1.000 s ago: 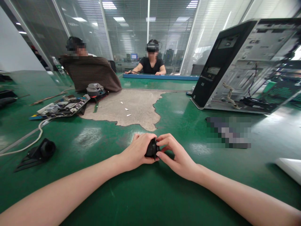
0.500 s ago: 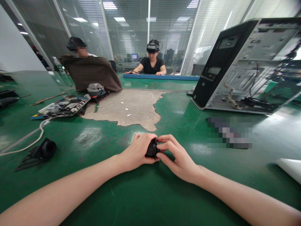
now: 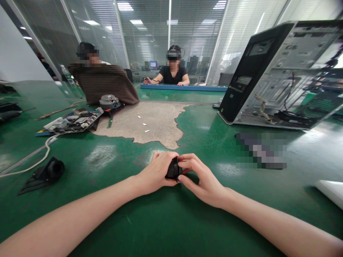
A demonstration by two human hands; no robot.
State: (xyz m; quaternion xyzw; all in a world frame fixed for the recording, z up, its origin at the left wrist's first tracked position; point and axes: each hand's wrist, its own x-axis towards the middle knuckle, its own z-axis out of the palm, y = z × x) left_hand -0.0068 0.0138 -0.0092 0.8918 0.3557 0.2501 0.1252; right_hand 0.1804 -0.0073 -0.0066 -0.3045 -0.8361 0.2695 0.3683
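Note:
Between my hands, just above or on the green surface, is a small black boxy part (image 3: 172,170) with a thin flange along its right side. My left hand (image 3: 155,172) wraps round it from the left, thumb below and fingers over the far side. From the right, the fingertips and thumb of my right hand (image 3: 202,180) pinch its flanged edge. Much of the part is covered by my fingers, so its exact kind cannot be told.
A black bracket with a round opening (image 3: 50,171) lies at left, near a white cable (image 3: 48,150) and a circuit board (image 3: 73,121). An opened computer case (image 3: 268,82) stands at right. Two people (image 3: 174,73) sit beyond, one past a brown chair back (image 3: 104,84). A white object (image 3: 332,191) lies at the right edge.
My hands and the black part stay almost in place, with only slight finger movement. Across the room, the seated person's hand at the left of the picture has lifted a little.

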